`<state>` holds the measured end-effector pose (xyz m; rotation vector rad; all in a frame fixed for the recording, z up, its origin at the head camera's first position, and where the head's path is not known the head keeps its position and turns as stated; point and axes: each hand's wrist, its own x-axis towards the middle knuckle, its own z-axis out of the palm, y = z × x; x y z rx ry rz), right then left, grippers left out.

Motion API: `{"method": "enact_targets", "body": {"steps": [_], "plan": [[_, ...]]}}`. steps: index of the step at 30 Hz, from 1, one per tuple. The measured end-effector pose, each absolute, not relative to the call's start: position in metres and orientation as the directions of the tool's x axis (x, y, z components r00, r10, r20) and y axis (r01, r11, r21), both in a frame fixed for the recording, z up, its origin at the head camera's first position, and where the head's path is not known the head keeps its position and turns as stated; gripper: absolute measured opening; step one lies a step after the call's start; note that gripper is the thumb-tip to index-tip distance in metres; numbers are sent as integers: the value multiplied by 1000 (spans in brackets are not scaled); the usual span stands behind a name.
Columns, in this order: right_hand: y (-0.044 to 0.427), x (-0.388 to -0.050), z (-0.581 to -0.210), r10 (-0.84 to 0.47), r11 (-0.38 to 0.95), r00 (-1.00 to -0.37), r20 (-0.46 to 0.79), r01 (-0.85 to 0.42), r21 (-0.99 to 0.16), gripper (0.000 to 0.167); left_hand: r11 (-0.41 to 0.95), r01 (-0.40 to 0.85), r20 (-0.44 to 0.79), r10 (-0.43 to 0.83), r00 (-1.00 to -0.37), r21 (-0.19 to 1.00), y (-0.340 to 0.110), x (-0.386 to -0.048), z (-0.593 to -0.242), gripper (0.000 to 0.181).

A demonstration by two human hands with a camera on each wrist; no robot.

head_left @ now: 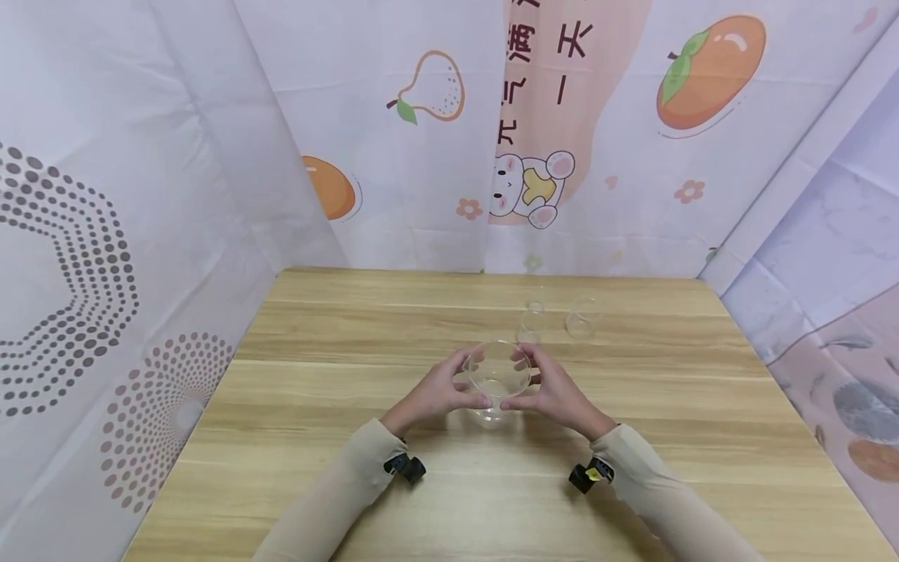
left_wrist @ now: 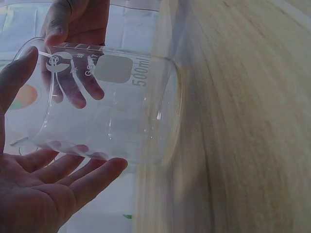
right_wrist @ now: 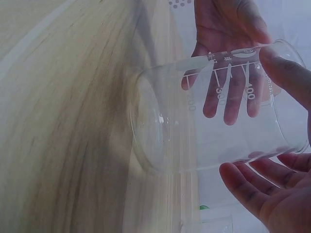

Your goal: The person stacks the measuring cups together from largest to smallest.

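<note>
Curtain: it hangs behind and at both sides, white, with printed fruits, flowers and dots
Table: wooden top with light brown grain, lying under my two arms
Sleeves: beige, and they reach to both my wrists
Left hand: it holds the beaker from the left, thumb on the side near me, fingers spread along the wall
Right hand: it holds the same beaker from the right, in the same manner, the two thumbs near each other
Beaker: clear glass, upright between my hands; if the base touches the table, I cannot tell
Rear glassware: two clear pieces side by side, beyond my right hand; their shapes are faint
Wrist cameras: black, one at each wrist
Printed marks: pale, on the beaker wall, with "500ml" readable
</note>
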<state>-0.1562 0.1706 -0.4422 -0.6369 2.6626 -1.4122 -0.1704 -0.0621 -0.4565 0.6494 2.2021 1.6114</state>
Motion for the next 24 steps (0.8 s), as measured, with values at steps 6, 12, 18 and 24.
{"method": "enact_targets", "body": {"steps": [6, 12, 18, 24], "plan": [[170, -155, -443, -389, 496, -913, 124, -321, -807, 88, 285, 133, -39, 525, -850, 949, -61, -171, -457, 87], [169, -158, -439, -387, 496, -914, 126, -321, -807, 90, 284, 135, -37, 527, -849, 949, -62, -175, -453, 87], [170, -159, -439, -392, 491, -912, 125, -321, -810, 89, 308, 179, -14, 532, -846, 934, -62, -177, -455, 90], [172, -158, -442, -385, 489, -914, 123, -316, -813, 89, 323, 184, -21, 541, -841, 928, -60, -178, -457, 92]]}}
